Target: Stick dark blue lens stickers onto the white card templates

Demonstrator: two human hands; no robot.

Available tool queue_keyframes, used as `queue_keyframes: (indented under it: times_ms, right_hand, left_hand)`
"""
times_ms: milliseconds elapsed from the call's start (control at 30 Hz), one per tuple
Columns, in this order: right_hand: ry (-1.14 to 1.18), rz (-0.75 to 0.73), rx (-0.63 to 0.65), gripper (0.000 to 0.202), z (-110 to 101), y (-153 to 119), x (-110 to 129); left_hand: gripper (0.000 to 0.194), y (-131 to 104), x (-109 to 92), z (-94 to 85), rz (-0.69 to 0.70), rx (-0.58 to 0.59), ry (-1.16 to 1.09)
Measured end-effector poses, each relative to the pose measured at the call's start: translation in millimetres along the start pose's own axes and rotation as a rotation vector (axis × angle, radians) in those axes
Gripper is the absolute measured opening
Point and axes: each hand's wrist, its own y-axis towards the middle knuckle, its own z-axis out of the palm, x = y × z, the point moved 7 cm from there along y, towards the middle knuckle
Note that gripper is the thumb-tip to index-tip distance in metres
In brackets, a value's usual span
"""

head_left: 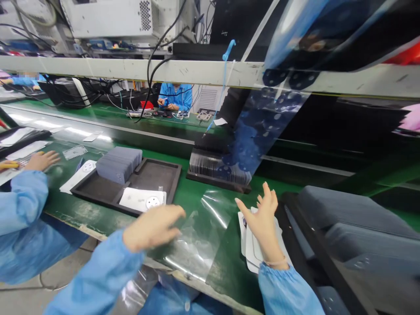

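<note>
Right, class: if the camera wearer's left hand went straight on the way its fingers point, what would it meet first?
The left hand would probably meet the clear plastic sheet on the green bench top first. The hand's height is unclear, so it may pass over the sheet instead.

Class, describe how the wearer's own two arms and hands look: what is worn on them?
Both the left hand and the right hand are bare, without gloves. The left sleeve and right sleeve are light blue, loose and wrinkled, reaching the wrists. The right cuff is gathered, with a thin band beside it.
</note>
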Motion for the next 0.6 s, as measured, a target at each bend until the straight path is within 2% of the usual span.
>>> queue_keyframes:
  times_ms: [67,133,200,267,333,433,533,600]
  right_hand:
    - [0.052,0.078,0.006,0.100,-2,0,-6]
    - [0.079,0.105,0.005,0.102,-3,0,-7]
    - [0.097,0.105,0.018,0.101,-2,-1,-5]
    - [0.110,0.104,0.036,0.100,0,-2,-4]
    - [0.118,0.108,0.049,0.101,2,-3,-3]
    - [0.116,0.134,0.065,0.101,3,-4,-5]
    - [0.110,0.144,0.067,0.099,4,-5,-4]
    - [0.110,0.127,0.056,0.097,3,-4,-2]
  left_hand:
    - [0.034,9,65,-30.1,-0.149,0.016,0.195]
    - [0.052,8,117,-50.7,-0.188,0.007,0.258]
    - [0.070,2,155,-55.5,-0.232,0.037,0.329]
    - [0.076,-5,176,-50.0,-0.256,0.075,0.374]
    - [0.074,-9,183,-44.1,-0.247,0.074,0.395]
    - [0.065,-13,177,-46.8,-0.194,-0.027,0.404]
    - [0.049,-19,163,-64.6,-0.173,-0.194,0.365]
    - [0.035,-23,150,-78.8,-0.208,-0.278,0.286]
